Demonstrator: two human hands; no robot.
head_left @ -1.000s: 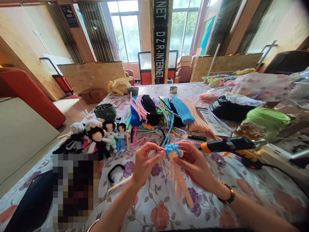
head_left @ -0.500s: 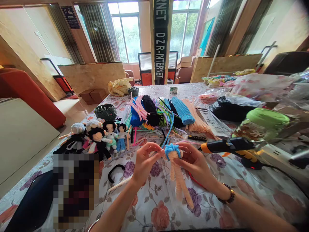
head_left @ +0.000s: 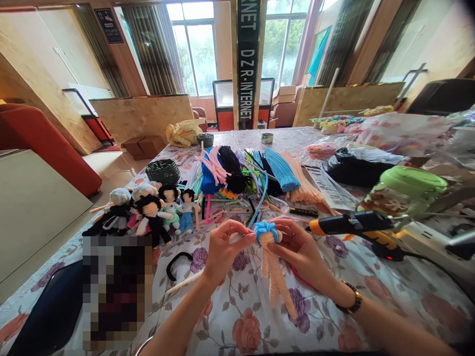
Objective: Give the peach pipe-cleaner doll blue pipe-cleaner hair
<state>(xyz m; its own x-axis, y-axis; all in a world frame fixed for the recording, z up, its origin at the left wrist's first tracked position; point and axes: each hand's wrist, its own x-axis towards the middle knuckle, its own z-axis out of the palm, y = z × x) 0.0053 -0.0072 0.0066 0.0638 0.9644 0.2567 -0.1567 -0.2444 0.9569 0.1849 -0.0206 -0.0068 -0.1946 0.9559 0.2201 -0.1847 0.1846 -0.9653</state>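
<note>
A peach pipe-cleaner doll (head_left: pixel 274 277) with blue hair (head_left: pixel 265 231) hangs upright between my hands, its legs dangling over the flowered tablecloth. My right hand (head_left: pixel 297 247) grips its head from the right, thumb in front and fingers behind. At the head's left side, the thumb and forefinger of my left hand (head_left: pixel 230 244) are pinched together against the blue hair; whether they hold a strand of it I cannot make out. Just beyond the doll, a long blue pipe cleaner (head_left: pixel 262 193) curves up from the table. A black curved pipe cleaner (head_left: pixel 171 267) lies left of my left hand.
Several finished dolls (head_left: pixel 150 210) sit at the left near a dark basket (head_left: pixel 162 171). Bundles of coloured pipe cleaners (head_left: pixel 280 170) fill the table's middle. To the right rest a glue gun (head_left: pixel 352 223) and a green-lidded jar (head_left: pixel 411 183). A dark tablet-like slab (head_left: pixel 50 306) lies front left.
My left fingertips have shifted very slightly right, closer against the blue hair. The doll and my right hand stay almost where they were.
</note>
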